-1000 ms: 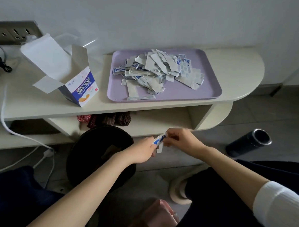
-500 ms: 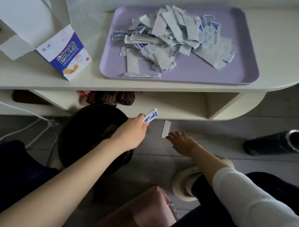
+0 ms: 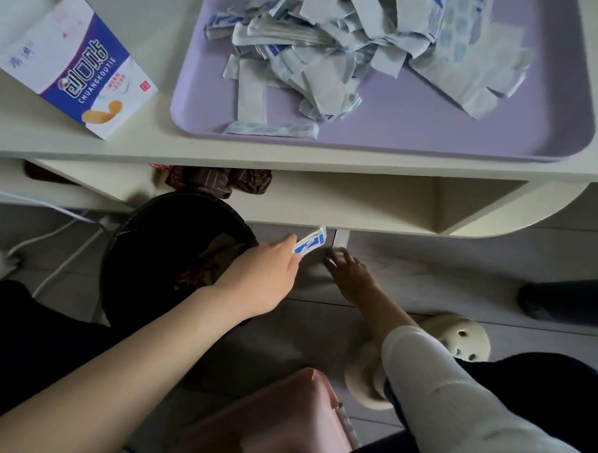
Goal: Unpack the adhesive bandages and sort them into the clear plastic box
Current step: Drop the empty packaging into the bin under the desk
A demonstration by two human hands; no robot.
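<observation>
A left hand [image 3: 264,279], just right of the black bin [image 3: 173,255], pinches a blue-and-white bandage wrapper [image 3: 309,244] by one end. The hold looks light, and the wrapper could slip and land outside the bin. Further right of the bin, the right hand [image 3: 350,273], fingers loosely spread and empty, reaches for a white strip [image 3: 341,237] lying flat on the floor, where fingertips may slide over it. The wrapper's long axis runs diagonally, its free end pointing up and right, away from the bin.
</observation>
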